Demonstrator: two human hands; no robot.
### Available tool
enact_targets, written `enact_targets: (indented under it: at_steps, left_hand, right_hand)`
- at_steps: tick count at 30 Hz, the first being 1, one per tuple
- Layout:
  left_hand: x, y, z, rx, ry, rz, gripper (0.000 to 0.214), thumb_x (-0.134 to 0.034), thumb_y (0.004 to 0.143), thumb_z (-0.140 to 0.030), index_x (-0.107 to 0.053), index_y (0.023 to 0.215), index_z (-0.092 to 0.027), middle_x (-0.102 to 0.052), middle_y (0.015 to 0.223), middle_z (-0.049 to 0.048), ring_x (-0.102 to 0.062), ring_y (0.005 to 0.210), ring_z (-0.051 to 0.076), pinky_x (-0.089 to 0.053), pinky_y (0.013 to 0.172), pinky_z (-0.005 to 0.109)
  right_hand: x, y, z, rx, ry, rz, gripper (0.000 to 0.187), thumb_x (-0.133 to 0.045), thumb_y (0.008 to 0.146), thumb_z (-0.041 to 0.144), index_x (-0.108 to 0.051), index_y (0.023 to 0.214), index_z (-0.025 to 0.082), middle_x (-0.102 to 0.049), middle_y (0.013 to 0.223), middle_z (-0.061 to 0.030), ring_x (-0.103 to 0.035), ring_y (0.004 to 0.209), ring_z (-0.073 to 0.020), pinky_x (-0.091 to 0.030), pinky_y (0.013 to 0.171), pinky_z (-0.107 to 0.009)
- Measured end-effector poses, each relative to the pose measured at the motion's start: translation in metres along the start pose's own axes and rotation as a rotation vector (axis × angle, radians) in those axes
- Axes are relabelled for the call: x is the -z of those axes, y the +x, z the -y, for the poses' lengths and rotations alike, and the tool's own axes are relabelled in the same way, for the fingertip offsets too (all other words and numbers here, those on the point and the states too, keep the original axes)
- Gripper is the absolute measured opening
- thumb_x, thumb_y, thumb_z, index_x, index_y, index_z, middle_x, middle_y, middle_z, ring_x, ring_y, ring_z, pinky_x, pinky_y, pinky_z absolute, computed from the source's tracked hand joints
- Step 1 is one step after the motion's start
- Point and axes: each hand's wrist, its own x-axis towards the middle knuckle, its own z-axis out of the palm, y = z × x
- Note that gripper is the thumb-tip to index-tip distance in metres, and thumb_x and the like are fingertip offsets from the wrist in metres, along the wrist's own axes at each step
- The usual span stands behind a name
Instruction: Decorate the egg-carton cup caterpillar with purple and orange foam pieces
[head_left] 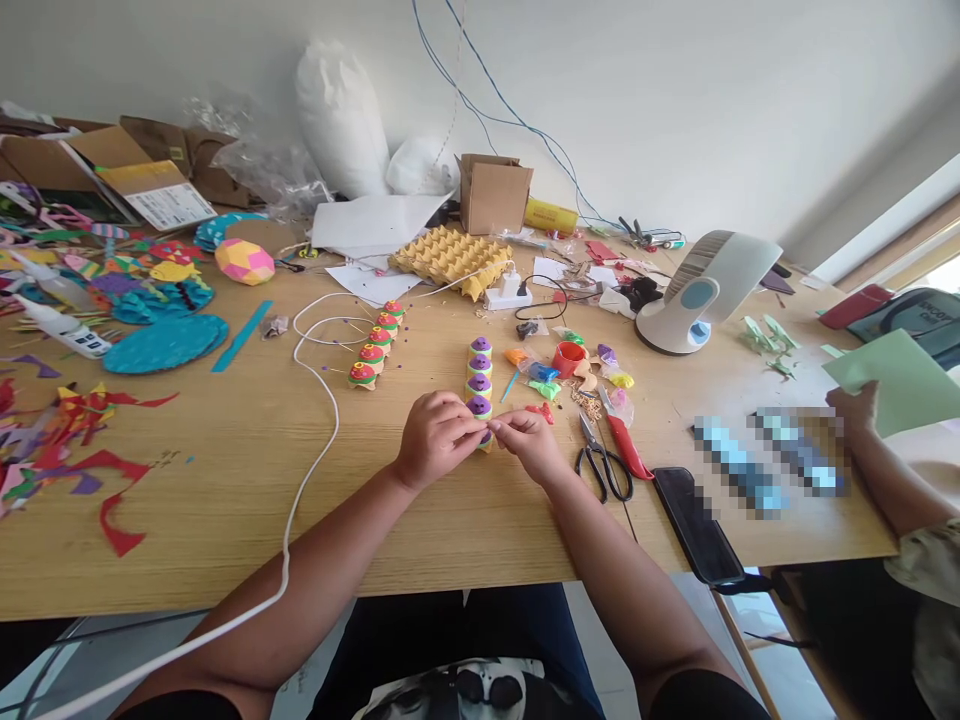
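In the head view a strip of egg-carton cups (479,365) runs away from me, with purple clay caps and dark eye-like dots on yellow and white bases. My left hand (441,436) is at its near end, thumb and fingers pinched together. My right hand (529,441) meets it there, also pinched, fingertips almost touching the left ones. Anything between the fingertips is too small to make out. Both hands partly cover the nearest purple cup. Left of them stands a second carton strip (373,357) with red and green clay and thin sticks at its sides.
Right of the hands lie clay packets (545,372), black-handled scissors (604,465), a red-handled cutter (628,447) and a phone (694,525). A white fan (701,290) stands behind. A white cable (313,470) crosses my left forearm. Another person's hand (855,408) holds green paper (896,385).
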Motion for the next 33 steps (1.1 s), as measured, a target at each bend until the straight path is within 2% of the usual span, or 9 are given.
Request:
enact_targets:
  at_steps: [5, 8, 12, 17, 23, 27, 33]
  left_hand:
    - [-0.001, 0.0, 0.001, 0.092, -0.064, -0.029, 0.004, -0.072, 0.083, -0.022, -0.072, 0.087, -0.024, -0.072, 0.082, 0.0016, -0.06, 0.085, 0.019, -0.049, 0.082, 0.035]
    - [-0.002, 0.001, 0.002, 0.175, -0.148, -0.045, 0.005, -0.068, 0.085, -0.021, -0.072, 0.089, -0.022, -0.072, 0.084, 0.0027, -0.061, 0.084, 0.018, -0.05, 0.083, 0.035]
    - [-0.002, 0.003, 0.001, 0.263, -0.218, -0.07, 0.009, -0.065, 0.089, -0.019, -0.073, 0.093, -0.022, -0.072, 0.086, 0.003, -0.062, 0.085, 0.017, -0.05, 0.083, 0.034]
    - [-0.002, 0.002, 0.002, 0.332, -0.276, -0.068, 0.016, -0.062, 0.092, -0.02, -0.075, 0.1, -0.023, -0.072, 0.09, 0.0031, -0.063, 0.089, 0.017, -0.05, 0.085, 0.033]
    - [-0.006, 0.0, 0.006, 0.436, -0.371, -0.039, 0.011, -0.064, 0.091, -0.026, -0.074, 0.094, -0.022, -0.073, 0.092, 0.0035, -0.064, 0.091, 0.017, -0.051, 0.087, 0.033]
    - [-0.008, -0.003, 0.01, 0.534, -0.41, -0.049, 0.011, -0.069, 0.088, -0.032, -0.072, 0.088, -0.021, -0.072, 0.089, 0.0032, -0.064, 0.088, 0.017, -0.051, 0.084, 0.032]
    - [-0.011, -0.007, 0.015, 0.62, -0.431, -0.051, 0.02, -0.065, 0.09, -0.039, -0.073, 0.089, -0.021, -0.073, 0.091, 0.0036, -0.066, 0.088, 0.017, -0.051, 0.082, 0.03]
  right_hand:
    - [-0.003, 0.001, -0.005, -0.081, 0.142, -0.111, 0.032, -0.075, 0.074, 0.048, -0.066, 0.073, 0.018, -0.052, 0.057, 0.0034, -0.034, 0.049, -0.0073, -0.023, 0.048, -0.024]
    - [-0.002, 0.001, -0.006, -0.161, 0.275, -0.083, 0.03, -0.078, 0.071, 0.044, -0.064, 0.079, 0.019, -0.051, 0.057, 0.0046, -0.033, 0.048, -0.0061, -0.017, 0.046, -0.022]
    - [-0.001, 0.0, -0.007, -0.187, 0.354, -0.02, 0.032, -0.081, 0.069, 0.042, -0.063, 0.079, 0.018, -0.051, 0.058, 0.0051, -0.032, 0.048, -0.0051, -0.015, 0.046, -0.022]
    - [-0.002, -0.001, -0.005, -0.179, 0.39, -0.006, 0.034, -0.084, 0.069, 0.039, -0.058, 0.073, 0.018, -0.048, 0.056, 0.0065, -0.03, 0.045, -0.0039, -0.012, 0.045, -0.023]
    - [0.0, -0.001, -0.001, -0.185, 0.423, -0.032, 0.036, -0.085, 0.068, 0.037, -0.053, 0.074, 0.019, -0.05, 0.056, 0.0063, -0.033, 0.047, -0.0047, -0.013, 0.045, -0.021]
    - [0.002, 0.002, -0.002, -0.199, 0.469, -0.047, 0.036, -0.078, 0.074, 0.043, -0.05, 0.075, 0.021, -0.05, 0.055, 0.0061, -0.03, 0.045, -0.005, -0.01, 0.045, -0.021]
    - [0.004, 0.005, -0.005, -0.202, 0.364, -0.075, 0.045, -0.072, 0.077, 0.056, -0.049, 0.064, 0.019, -0.049, 0.053, 0.0047, -0.027, 0.041, -0.0042, -0.009, 0.043, -0.023]
